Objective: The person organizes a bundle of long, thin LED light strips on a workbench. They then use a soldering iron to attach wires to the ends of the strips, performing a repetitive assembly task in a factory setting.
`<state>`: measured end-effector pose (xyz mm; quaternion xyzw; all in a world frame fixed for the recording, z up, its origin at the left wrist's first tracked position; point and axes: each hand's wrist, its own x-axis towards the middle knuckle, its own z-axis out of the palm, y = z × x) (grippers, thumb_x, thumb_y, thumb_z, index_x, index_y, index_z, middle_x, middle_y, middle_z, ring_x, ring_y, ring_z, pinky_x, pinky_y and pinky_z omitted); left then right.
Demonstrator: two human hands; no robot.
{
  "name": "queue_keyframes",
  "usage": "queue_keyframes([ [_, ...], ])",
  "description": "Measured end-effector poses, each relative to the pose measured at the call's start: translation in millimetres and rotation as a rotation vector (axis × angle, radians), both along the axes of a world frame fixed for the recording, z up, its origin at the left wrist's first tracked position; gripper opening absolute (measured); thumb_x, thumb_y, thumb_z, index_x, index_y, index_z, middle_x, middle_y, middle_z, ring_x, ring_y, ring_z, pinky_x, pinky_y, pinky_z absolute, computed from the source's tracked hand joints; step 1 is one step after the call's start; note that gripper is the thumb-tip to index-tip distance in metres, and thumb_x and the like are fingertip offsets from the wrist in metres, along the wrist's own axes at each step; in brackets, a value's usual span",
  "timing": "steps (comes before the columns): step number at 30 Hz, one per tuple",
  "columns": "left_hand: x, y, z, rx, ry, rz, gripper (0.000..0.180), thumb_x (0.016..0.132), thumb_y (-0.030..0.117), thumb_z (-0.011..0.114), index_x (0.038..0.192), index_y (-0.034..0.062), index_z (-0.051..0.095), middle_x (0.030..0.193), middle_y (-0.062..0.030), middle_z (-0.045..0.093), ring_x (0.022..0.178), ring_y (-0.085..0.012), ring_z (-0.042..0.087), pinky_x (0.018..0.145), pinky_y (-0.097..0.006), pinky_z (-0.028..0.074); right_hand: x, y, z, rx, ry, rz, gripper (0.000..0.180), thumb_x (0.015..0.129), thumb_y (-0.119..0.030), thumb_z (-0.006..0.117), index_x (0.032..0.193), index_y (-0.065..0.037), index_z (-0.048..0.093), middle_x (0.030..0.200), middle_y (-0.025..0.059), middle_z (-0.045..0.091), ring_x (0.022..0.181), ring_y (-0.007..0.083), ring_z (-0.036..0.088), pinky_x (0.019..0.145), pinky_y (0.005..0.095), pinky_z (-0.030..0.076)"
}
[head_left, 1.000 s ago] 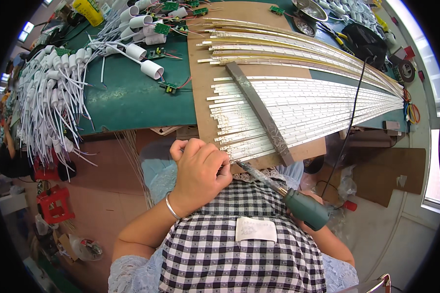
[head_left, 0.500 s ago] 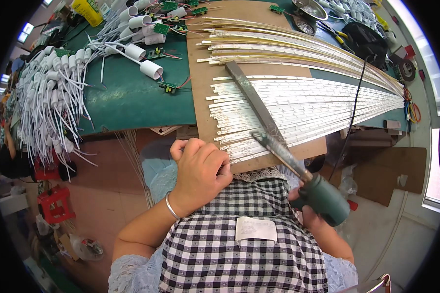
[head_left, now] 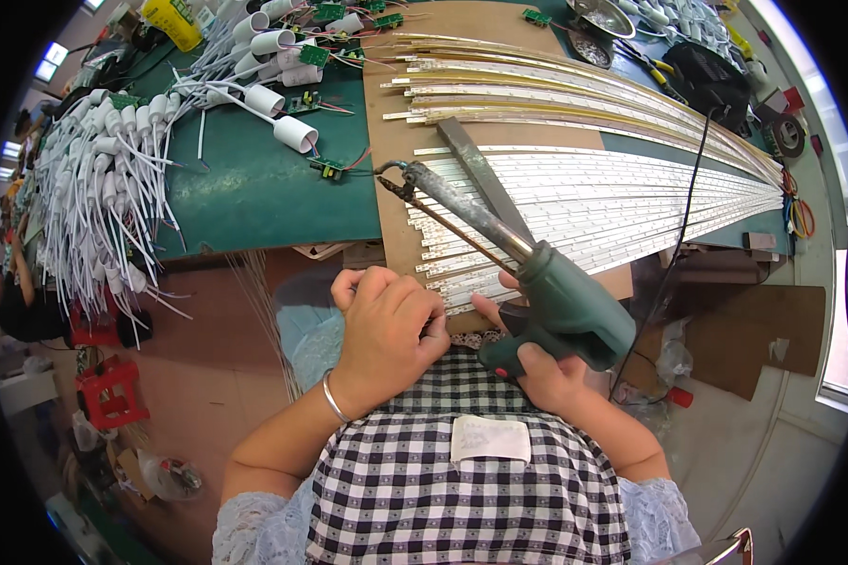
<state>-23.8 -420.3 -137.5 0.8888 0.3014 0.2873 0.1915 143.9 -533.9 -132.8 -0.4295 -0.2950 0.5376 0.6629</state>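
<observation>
My right hand (head_left: 537,363) grips a green pistol-style soldering gun (head_left: 556,301), its long metal barrel slanting up-left with the tip over the near ends of the white light strips (head_left: 612,202). A black cord (head_left: 688,188) runs from the gun up across the strips. My left hand (head_left: 386,330) rests at the bench's front edge beside the strip ends, fingers curled; I cannot tell whether it pinches anything. The strips fan out on a brown board (head_left: 386,122), with a grey flat bar (head_left: 481,179) lying across them.
The green mat (head_left: 254,188) carries white tube sockets with wires (head_left: 94,198) and small green circuit boards (head_left: 316,56). Yellow strips (head_left: 556,94) lie behind the white ones. Tape rolls (head_left: 782,137) and a metal bowl (head_left: 598,19) sit at the far right; a red stool (head_left: 108,391) stands below left.
My right hand has raised the soldering gun from beside my lap and swung its tip forward and left over the strip ends. My left hand has stayed put.
</observation>
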Motion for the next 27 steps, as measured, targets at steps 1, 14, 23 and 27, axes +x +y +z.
queue_keyframes([
  [1,0,0,0,0.001,-0.002,0.001,0.019,0.064,0.007,0.072,0.075,0.0139,0.058,0.076,0.0021,0.056,0.083,-0.0226,0.051,0.083,-0.042,0.030,0,0,0,-0.001,0.010,0.005,0.089,0.088,-0.012,0.066,0.153,0.002,0.006,0.141,0.0164,0.045,0.125,0.0247,0.054,0.108,0.0408,0.041],
  [14,2,2,-3,-0.026,-0.061,-0.060,0.019,0.065,0.004,0.070,0.077,0.0097,0.056,0.078,-0.0039,0.052,0.083,-0.0270,0.050,0.084,-0.043,0.038,-1,-1,-1,0.011,0.016,0.007,0.083,0.090,-0.014,0.064,0.152,0.001,0.012,0.142,0.0170,0.045,0.127,0.0264,0.053,0.108,0.0401,0.041],
  [23,1,1,-6,-0.064,-0.096,-0.061,0.020,0.062,0.002,0.069,0.077,0.0087,0.056,0.078,-0.0050,0.053,0.086,-0.0295,0.049,0.092,-0.048,0.040,58,-80,28,-0.177,-0.452,0.115,0.034,0.082,-0.007,0.059,0.115,-0.001,0.059,0.091,0.0074,0.069,0.081,0.0203,0.066,0.072,0.0336,0.052],
  [27,2,2,-6,-0.055,-0.101,-0.073,0.021,0.061,0.001,0.068,0.076,0.0090,0.056,0.078,-0.0053,0.052,0.084,-0.0298,0.048,0.092,-0.048,0.041,58,-94,31,-0.236,-0.834,0.158,0.013,0.080,-0.006,0.065,0.092,-0.004,0.066,0.083,0.0086,0.068,0.069,0.0265,0.065,0.059,0.0348,0.050],
])
